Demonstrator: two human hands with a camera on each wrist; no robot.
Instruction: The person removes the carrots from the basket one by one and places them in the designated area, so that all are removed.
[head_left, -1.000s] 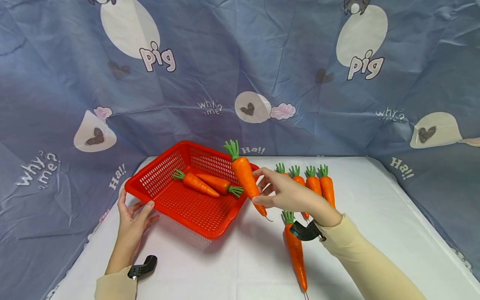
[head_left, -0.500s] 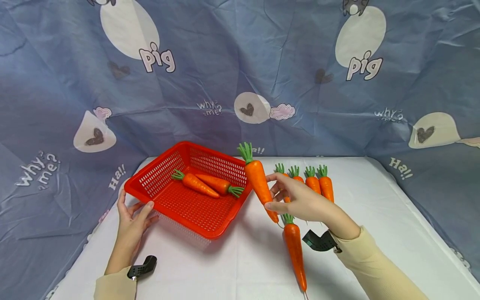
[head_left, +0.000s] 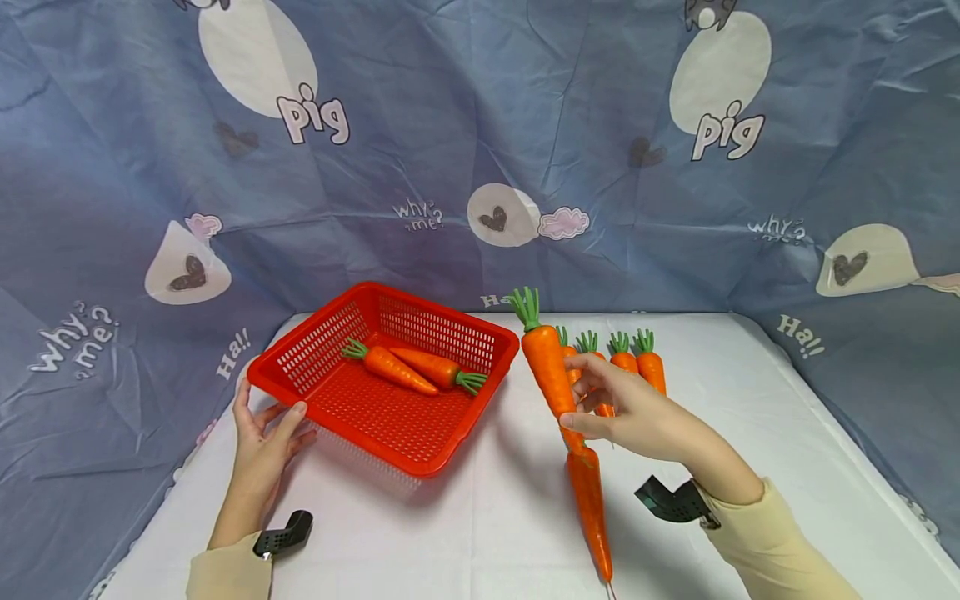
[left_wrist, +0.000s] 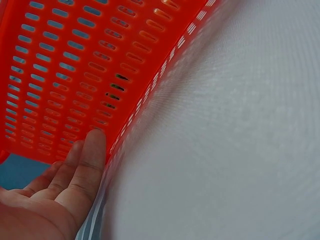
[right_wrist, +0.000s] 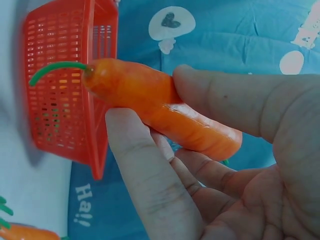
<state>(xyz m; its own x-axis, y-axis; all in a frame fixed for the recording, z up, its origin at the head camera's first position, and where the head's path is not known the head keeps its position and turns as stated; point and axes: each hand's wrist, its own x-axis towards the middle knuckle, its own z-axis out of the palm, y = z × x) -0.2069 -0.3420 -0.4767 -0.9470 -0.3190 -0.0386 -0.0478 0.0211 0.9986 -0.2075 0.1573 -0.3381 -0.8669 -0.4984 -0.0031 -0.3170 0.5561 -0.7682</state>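
Note:
My right hand [head_left: 637,408] holds a carrot [head_left: 545,362] pinched between thumb and fingers, its green top pointing up and to the left. In the head view the carrot's lower end overlaps another carrot [head_left: 588,508] that lies on the white cloth. Seen from the right wrist, the thumb presses one side of the held carrot [right_wrist: 140,92] and the fingers the other. My left hand [head_left: 262,450] is at the near left corner of a red plastic basket [head_left: 360,429]. In the left wrist view its extended fingers [left_wrist: 90,160] touch the basket's slotted wall [left_wrist: 75,75].
Two carrots [head_left: 397,369] lie inside the basket. Behind my right hand several more carrots [head_left: 651,368] lie in a row on the white cloth [head_left: 750,417], partly hidden by it. A blue printed sheet [head_left: 480,150] hangs at the back and sides.
My right hand has moved right and slightly down with its carrot, from over the basket's right rim to beside the row. The left hand and basket have stayed in place.

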